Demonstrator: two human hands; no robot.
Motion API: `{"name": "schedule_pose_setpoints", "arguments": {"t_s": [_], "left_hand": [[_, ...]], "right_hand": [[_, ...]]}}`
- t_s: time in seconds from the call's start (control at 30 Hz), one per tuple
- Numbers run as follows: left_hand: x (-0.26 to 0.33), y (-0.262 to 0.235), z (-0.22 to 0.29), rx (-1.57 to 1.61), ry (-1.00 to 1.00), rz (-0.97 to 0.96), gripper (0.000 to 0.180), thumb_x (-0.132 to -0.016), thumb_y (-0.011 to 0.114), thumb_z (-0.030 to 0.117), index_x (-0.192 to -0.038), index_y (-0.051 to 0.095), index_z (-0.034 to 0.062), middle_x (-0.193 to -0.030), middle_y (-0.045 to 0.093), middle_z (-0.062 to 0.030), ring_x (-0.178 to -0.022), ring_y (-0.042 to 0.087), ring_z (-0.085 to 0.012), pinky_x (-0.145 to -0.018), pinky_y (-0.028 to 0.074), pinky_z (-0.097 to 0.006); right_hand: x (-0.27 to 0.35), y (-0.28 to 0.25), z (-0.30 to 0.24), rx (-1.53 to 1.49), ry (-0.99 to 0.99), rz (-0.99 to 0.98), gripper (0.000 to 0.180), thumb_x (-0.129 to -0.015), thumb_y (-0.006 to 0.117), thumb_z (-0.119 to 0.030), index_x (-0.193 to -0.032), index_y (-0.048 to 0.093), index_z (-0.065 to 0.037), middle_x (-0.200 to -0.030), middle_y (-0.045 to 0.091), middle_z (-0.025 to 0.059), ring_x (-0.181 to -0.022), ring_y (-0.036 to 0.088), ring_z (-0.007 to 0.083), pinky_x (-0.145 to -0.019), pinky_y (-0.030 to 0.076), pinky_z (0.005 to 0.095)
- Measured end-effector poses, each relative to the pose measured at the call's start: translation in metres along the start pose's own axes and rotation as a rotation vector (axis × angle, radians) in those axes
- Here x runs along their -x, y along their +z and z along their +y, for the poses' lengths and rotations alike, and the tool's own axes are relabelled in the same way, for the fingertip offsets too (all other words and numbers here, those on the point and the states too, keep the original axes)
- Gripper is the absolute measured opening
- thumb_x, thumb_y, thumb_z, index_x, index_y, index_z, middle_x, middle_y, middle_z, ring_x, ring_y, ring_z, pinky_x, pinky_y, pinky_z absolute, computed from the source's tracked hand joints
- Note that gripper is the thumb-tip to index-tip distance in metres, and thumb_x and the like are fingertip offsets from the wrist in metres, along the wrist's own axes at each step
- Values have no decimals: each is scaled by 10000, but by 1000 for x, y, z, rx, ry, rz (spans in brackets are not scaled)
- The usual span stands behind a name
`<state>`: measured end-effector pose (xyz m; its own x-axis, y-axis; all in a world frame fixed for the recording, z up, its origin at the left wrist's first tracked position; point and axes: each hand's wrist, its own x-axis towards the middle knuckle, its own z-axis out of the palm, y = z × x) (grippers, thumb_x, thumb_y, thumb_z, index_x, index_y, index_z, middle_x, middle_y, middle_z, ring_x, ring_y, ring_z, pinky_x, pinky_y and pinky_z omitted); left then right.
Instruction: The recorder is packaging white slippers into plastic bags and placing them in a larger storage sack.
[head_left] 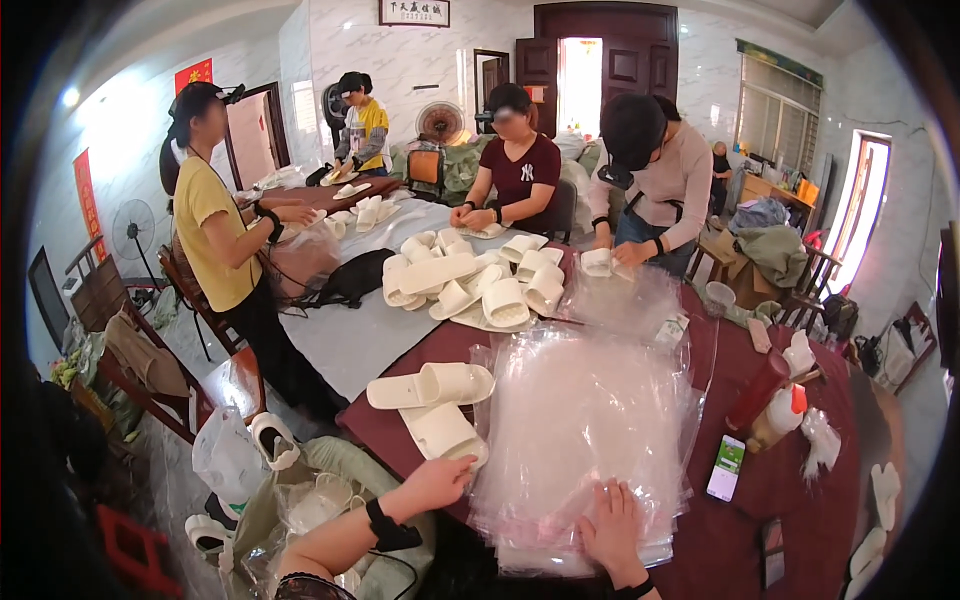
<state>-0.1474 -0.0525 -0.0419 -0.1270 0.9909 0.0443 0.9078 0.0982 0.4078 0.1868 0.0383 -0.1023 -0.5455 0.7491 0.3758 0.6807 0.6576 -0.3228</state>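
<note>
A thick stack of clear plastic bags point(585, 430) lies on the dark red table point(790, 500) in front of me. My right hand point(610, 530) rests flat on the near edge of that stack, fingers spread. My left hand point(440, 482) reaches to a white slipper point(445, 432) at the stack's left and touches its near end; whether the fingers grip it I cannot tell. A second white slipper point(430, 385) lies just beyond it.
A heap of white slippers point(470, 285) fills the table's middle. Several other people work around the far end. A phone point(727, 467), a red bottle point(757, 390) and a white squeeze bottle point(778, 418) lie at the right. Bags of slippers point(300, 490) sit on the floor at the left.
</note>
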Motion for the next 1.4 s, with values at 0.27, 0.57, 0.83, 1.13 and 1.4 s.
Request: {"name": "schedule_pose_setpoints", "arguments": {"t_s": [0.27,0.57,0.83,1.13,1.4], "left_hand": [[-61,-37,-68,17,-359,309,753,-800,718,488,-1318,500,-14,-1104,651,-249,-1002,640,-403,-872,507,-470],[-126,3,-102,858,-395,-72,482,-853,719,210,-1269,588,6,-1091,679,-75,-950,664,-190,-835,523,-320],[-58,-50,-152,1294,-381,300,359,-870,639,91,-1213,583,-1,-1122,666,-102,-987,665,-223,-866,534,-341],[37,-168,-61,1661,-100,423,361,-1013,489,207,-1305,513,-3,-1171,653,-100,-978,643,-177,-875,517,-317],[60,-168,61,1860,88,262,406,-983,498,227,-1291,506,-38,-1225,619,-144,-1003,641,-201,-831,544,-275]], "right_hand": [[-29,-79,-36,-369,5,222,527,-776,728,-205,-1251,585,-28,-1301,537,217,-1210,481,393,-1026,393,467],[-16,-290,-118,-1405,-685,263,313,-956,558,-335,-817,621,-62,-796,641,112,-750,580,258,-658,459,379],[-28,-282,-172,-1634,-901,590,318,-998,529,-341,-975,752,-116,-1010,651,87,-738,518,174,-567,385,279],[-37,-240,-122,-1307,-428,99,229,-908,616,-233,-974,651,-17,-928,617,118,-837,573,292,-778,469,402],[-32,-64,-19,123,-34,-308,691,-799,680,-553,-1283,572,-73,-1258,586,151,-1209,492,357,-994,373,532]]}}
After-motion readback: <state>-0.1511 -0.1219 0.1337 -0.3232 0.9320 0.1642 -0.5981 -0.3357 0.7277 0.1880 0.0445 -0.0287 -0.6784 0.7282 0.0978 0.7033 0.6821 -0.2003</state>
